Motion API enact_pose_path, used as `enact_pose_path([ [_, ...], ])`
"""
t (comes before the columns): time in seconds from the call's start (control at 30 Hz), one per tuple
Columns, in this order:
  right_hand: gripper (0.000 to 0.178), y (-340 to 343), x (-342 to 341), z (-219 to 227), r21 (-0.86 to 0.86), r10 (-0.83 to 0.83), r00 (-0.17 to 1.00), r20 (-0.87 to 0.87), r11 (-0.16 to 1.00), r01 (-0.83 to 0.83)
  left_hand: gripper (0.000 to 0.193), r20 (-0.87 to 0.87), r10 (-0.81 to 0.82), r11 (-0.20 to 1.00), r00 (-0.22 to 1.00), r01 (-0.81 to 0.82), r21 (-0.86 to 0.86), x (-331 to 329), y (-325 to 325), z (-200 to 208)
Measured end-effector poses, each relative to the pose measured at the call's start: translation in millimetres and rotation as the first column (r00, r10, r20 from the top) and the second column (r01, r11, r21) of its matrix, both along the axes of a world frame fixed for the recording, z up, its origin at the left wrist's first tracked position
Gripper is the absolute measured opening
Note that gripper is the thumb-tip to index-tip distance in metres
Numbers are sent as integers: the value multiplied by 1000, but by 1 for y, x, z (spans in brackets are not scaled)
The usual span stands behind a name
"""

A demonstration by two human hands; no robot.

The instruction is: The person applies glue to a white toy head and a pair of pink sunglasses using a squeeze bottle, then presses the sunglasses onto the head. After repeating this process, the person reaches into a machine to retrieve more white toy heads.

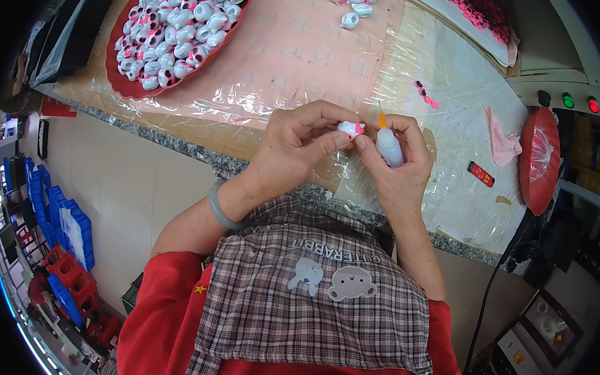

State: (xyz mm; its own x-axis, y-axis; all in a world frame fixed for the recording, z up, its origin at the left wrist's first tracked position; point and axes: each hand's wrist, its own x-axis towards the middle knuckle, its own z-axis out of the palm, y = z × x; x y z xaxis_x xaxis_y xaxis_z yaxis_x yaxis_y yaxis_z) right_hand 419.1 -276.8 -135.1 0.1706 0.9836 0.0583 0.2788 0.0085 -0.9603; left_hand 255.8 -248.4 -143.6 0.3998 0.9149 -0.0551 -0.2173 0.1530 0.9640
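Note:
Between the thumb and fingers of my left hand [292, 143] is a small white figurine [348, 127] with a bright pink part on its right side. My right hand [410, 159] holds a whitish squeeze bottle [390, 150] with an orange tip and a thin needle pointing away from me. The right thumb and fingertips also reach the pink side of the figurine, so both hands meet at it. A short row of black and pink pieces [426, 93], like tiny sunglasses, lies beyond my right hand.
A red scalloped tray [113, 69] heaped with similar figurines stands at the far left. Several loose white ones [350, 20] lie at the back. To the right are a pink cloth [503, 138], a small red-and-black item [481, 174] and a red dish [540, 159]. Clear plastic covers the table.

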Motion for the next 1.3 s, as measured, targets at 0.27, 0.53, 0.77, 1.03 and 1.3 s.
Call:
enact_pose_path([
  [0.27,26,6,4,3,-74,45,994,-99,996,-53,21,115,-34,995,993,45,-91,-3,7,0],
  [0.53,25,13,5,10,-180,122,815,-566,947,-267,23,382,-28,968,924,121,-222,-13,13,-6],
  [0.77,23,10,-2,7,-99,146,918,-368,976,-195,24,227,-25,990,974,55,-128,-5,7,-1],
  [1.03,18,8,-8,3,-138,103,959,-263,980,-143,20,121,31,999,992,-28,-22,-1,0,1],
  [1.3,16,13,-8,6,-161,60,919,-391,978,-132,19,214,22,996,977,-3,-87,-3,4,0],
])
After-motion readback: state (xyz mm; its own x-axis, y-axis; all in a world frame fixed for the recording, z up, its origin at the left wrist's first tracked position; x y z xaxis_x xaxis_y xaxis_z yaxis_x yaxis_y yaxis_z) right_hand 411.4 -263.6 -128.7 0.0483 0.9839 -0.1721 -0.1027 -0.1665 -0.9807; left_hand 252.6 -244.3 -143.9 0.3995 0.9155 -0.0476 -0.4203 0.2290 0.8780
